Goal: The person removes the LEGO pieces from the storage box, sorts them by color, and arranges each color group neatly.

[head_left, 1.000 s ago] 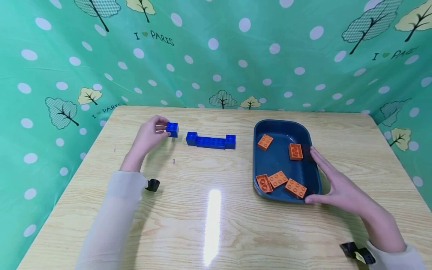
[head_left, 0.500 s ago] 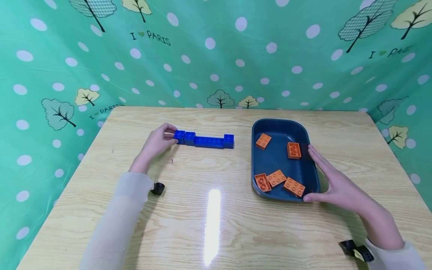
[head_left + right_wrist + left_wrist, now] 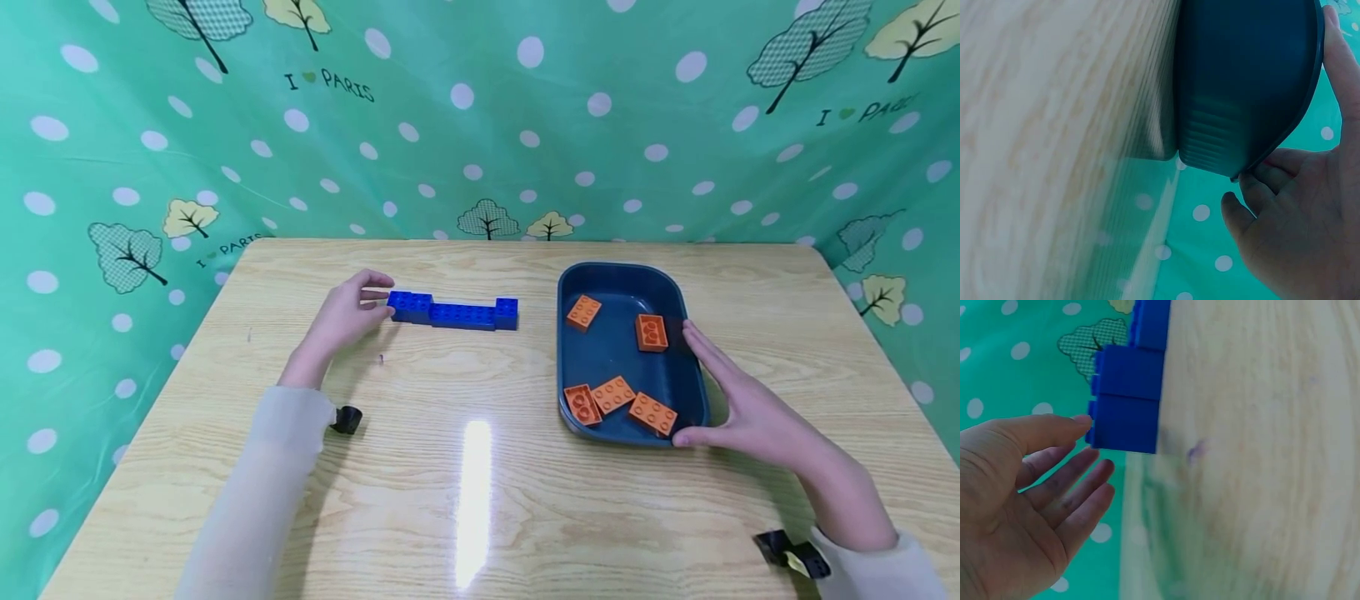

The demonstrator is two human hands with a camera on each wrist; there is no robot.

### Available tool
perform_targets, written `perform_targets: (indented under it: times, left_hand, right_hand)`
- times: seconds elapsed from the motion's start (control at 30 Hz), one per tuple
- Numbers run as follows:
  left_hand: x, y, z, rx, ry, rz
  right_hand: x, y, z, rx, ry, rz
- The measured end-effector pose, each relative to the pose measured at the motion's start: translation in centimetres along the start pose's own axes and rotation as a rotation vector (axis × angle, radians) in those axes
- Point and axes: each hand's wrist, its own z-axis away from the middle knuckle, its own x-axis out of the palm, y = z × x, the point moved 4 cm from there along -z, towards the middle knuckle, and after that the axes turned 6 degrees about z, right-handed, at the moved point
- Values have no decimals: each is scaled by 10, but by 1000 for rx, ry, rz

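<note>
A row of blue toy bricks [image 3: 462,316] lies on the table in the head view. Two square-topped bricks [image 3: 409,307] touch side by side at its left end, a lower long brick comes after them, and one more stands at the right. Beside the left end is my left hand [image 3: 347,315], thumb tip at the end brick [image 3: 1125,422] in the left wrist view, the other fingers loose and spread. My right hand [image 3: 757,412] rests against a dark blue tray [image 3: 618,362], thumb at its near right corner, fingers along the right rim.
Several orange bricks [image 3: 612,394] lie scattered in the tray, some studs up and some underside up. A green dotted cloth [image 3: 480,125] hangs behind the wooden table [image 3: 375,500]. Small black pieces [image 3: 347,419] are fixed at the sleeve cuffs.
My left hand has brought a blue brick right and set it against the row's left end; the small gap between them has closed and the fingers have loosened. The right hand stays at the tray.
</note>
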Motion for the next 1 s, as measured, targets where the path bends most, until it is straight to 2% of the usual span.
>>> perform_targets:
  times: [0.23, 0.5, 1.0]
  left_hand:
    - [-2, 16, 1, 73, 19, 8]
    - [5, 43, 5, 143, 22, 14]
    - [34, 92, 11, 247, -39, 84]
  right_hand:
    - [0, 1, 0, 1, 1, -1]
    - [1, 1, 1, 12, 5, 3]
    - [1, -1, 0, 8, 2, 4]
